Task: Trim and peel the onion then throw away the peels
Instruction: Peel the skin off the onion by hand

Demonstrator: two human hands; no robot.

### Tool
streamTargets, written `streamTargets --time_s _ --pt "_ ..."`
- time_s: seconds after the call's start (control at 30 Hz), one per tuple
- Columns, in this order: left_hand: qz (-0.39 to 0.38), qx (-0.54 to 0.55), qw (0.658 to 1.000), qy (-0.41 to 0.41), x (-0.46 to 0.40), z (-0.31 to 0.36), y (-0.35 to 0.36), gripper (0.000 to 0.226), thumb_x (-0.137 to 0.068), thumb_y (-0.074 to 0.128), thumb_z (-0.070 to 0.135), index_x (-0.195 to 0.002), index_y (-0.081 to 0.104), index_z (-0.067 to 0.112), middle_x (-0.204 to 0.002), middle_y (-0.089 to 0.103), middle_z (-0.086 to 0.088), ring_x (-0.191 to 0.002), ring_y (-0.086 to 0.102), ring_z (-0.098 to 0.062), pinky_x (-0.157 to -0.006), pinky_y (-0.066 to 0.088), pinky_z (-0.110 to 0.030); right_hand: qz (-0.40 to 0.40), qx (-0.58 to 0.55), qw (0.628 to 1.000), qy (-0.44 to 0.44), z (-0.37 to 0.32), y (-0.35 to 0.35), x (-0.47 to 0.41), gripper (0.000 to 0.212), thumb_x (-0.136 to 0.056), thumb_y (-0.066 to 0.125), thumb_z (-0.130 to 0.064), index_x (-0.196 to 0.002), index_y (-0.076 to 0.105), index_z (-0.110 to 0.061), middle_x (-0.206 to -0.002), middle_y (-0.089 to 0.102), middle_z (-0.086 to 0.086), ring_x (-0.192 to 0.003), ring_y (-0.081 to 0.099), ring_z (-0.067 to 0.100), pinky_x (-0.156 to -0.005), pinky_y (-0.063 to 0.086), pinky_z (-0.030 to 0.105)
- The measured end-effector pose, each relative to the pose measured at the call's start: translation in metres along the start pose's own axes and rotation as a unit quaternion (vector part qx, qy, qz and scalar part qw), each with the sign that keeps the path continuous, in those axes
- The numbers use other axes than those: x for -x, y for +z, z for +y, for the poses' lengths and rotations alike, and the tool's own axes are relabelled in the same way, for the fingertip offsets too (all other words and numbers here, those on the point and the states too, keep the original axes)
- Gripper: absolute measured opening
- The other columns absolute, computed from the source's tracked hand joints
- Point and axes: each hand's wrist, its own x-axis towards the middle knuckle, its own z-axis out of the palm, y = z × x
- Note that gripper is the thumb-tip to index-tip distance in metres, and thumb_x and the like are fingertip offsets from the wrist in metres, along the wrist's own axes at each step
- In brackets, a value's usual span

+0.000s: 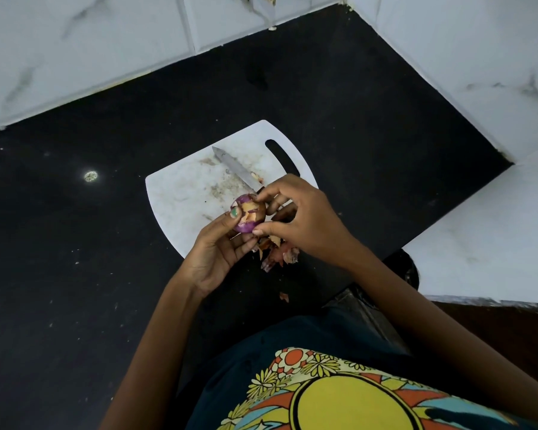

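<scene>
Peeling is the step in hand: you hold the red onion up over the near edge of the white cutting board, and papery tan skin still clings to its upper face while purple flesh shows around it. Your left hand cradles the onion from below, fingers curled under it and the thumb pressed on its left side. Your right hand comes in from the right with wrist raised, forefinger and thumb closed in a narrow pinch at the onion's top edge, apparently on a flap of skin, while the other fingers curl loosely behind. The knife lies on the board beyond the onion, blade pointing away from you, untouched. Loose peels sit just off the board's near edge, under your hands, with one scrap nearer your body. Next, you probably need to pull that flap away and turn the onion with the left hand to reach the remaining patches. Afterwards, gather the peels for the bin; no bin shows here.
</scene>
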Motion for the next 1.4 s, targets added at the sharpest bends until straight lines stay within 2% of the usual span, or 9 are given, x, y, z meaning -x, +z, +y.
streamTargets --time_s 0.13,0.27,0.37,0.53,0.73,0.97,1.17,1.3,1.4 --pt "-0.001 0.008 1.0 -0.01 0.0 -0.001 0.0 0.052 -0.037 0.093 0.043 -0.078 0.077 0.017 -0.076 0.072 -0.002 -0.066 0.068 -0.009 -0.062 0.057 -0.021 0.008 0.01 1.0 -0.018 0.0 0.0 0.0 0.024 -0.063 0.085 -0.016 -0.076 0.066 -0.01 -0.086 0.061 0.0 -0.071 0.06 0.013 -0.065 0.05 0.02" --pt "0.0 0.004 1.0 -0.02 0.001 -0.002 0.003 0.052 -0.035 0.093 0.044 -0.077 0.078 0.016 -0.075 0.072 -0.003 -0.065 0.068 -0.01 -0.061 0.057 -0.021 -0.001 0.012 1.0 0.0 -0.001 -0.006 0.0 0.027 -0.064 0.085 -0.014 -0.079 0.063 -0.009 -0.07 0.06 -0.019 -0.063 0.059 0.014 -0.057 0.044 0.013" --pt "0.006 0.007 1.0 -0.026 0.002 -0.003 0.002 0.058 -0.034 0.094 0.045 -0.081 0.078 0.015 -0.079 0.073 -0.005 -0.067 0.069 -0.011 -0.061 0.057 -0.021 -0.024 -0.002 1.0 0.016 -0.002 -0.008 0.0 0.029 -0.067 0.083 -0.012 -0.084 0.06 -0.008 -0.068 0.061 -0.018 -0.06 0.059 0.017 -0.054 0.042 0.01" --pt "0.017 0.01 0.999 -0.029 0.004 -0.005 0.001 0.062 -0.035 0.093 0.045 -0.086 0.076 0.014 -0.084 0.073 -0.006 -0.067 0.069 -0.013 -0.059 0.057 -0.021 -0.053 -0.021 0.998 0.032 0.0 -0.009 -0.002 0.03 -0.069 0.082 -0.011 -0.088 0.058 -0.009 -0.077 0.066 -0.003 -0.061 0.06 0.027 -0.061 0.051 0.032" --pt "0.035 0.017 0.999 -0.028 0.004 -0.006 0.006 0.03 -0.079 0.057 0.032 -0.099 0.063 0.011 -0.078 0.072 -0.003 -0.063 0.067 -0.01 -0.059 0.056 -0.019 -0.09 -0.038 0.994 0.055 0.004 -0.005 0.0 0.021 -0.076 0.075 -0.007 -0.087 0.058 -0.013 -0.078 0.067 -0.005 -0.063 0.059 0.027 -0.062 0.052 0.033" --pt "0.031 -0.012 0.999 -0.003 -0.001 0.0 -0.002 0.067 -0.042 0.092 0.035 -0.098 0.063 0.012 -0.085 0.071 -0.002 -0.075 0.068 -0.011 -0.064 0.057 -0.023 -0.024 -0.105 0.988 0.107 0.004 -0.003 0.005 0.024 -0.077 0.077 -0.022 -0.095 0.063 -0.013 -0.091 0.067 0.002 -0.072 0.062 0.025 -0.063 0.053 0.026" --pt "0.053 -0.015 0.999 0.003 -0.002 -0.005 0.004 0.026 -0.069 0.068 0.016 -0.094 0.061 0.014 -0.082 0.071 0.0 -0.073 0.068 -0.011 -0.064 0.057 -0.023 0.014 -0.048 0.995 0.086 -0.002 0.007 0.003 0.033 -0.07 0.078 -0.013 -0.099 0.062 -0.01 -0.089 0.065 -0.004 -0.069 0.064 0.015 -0.06 0.053 0.02" --pt "0.044 -0.012 0.999 0.003 -0.001 -0.004 0.003 0.064 -0.04 0.093 0.023 -0.094 0.06 0.014 -0.084 0.073 -0.002 -0.074 0.07 -0.012 -0.063 0.057 -0.022 0.004 -0.052 0.993 0.104 0.001 0.006 0.001 0.03 -0.069 0.073 -0.007 -0.098 0.065 -0.011 -0.083 0.064 -0.009 -0.063 0.06 0.005 -0.058 0.052 0.017" --pt "0.031 0.0 1.0 0.001 -0.001 -0.004 -0.001 0.077 -0.032 0.096 0.035 -0.096 0.059 0.014 -0.088 0.073 -0.003 -0.075 0.07 -0.012 -0.063 0.058 -0.022 0.012 -0.072 0.991 0.109 0.006 0.004 0.0 0.025 -0.071 0.068 0.001 -0.094 0.068 -0.011 -0.079 0.064 -0.007 -0.068 0.059 0.001 -0.064 0.052 0.015"
